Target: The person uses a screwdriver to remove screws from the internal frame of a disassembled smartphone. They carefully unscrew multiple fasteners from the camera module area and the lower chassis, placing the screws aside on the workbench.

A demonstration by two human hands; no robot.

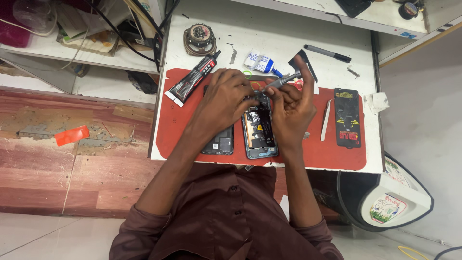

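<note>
I find the opened phone [260, 130] lying face-down on the red mat [317, 154], its internals exposed, with my left hand [226, 98] closed over its upper end and my right hand [288, 108] gripping a grey screwdriver [284, 80] angled down toward the top of the board, index finger raised. A second dark phone panel [219, 143] lies touching the left side, partly under my left wrist. Risk, in my judgement: the tip could slip off a screw and gouge the board or a ribbon cable, since my left hand hides the contact point from view.
</note>
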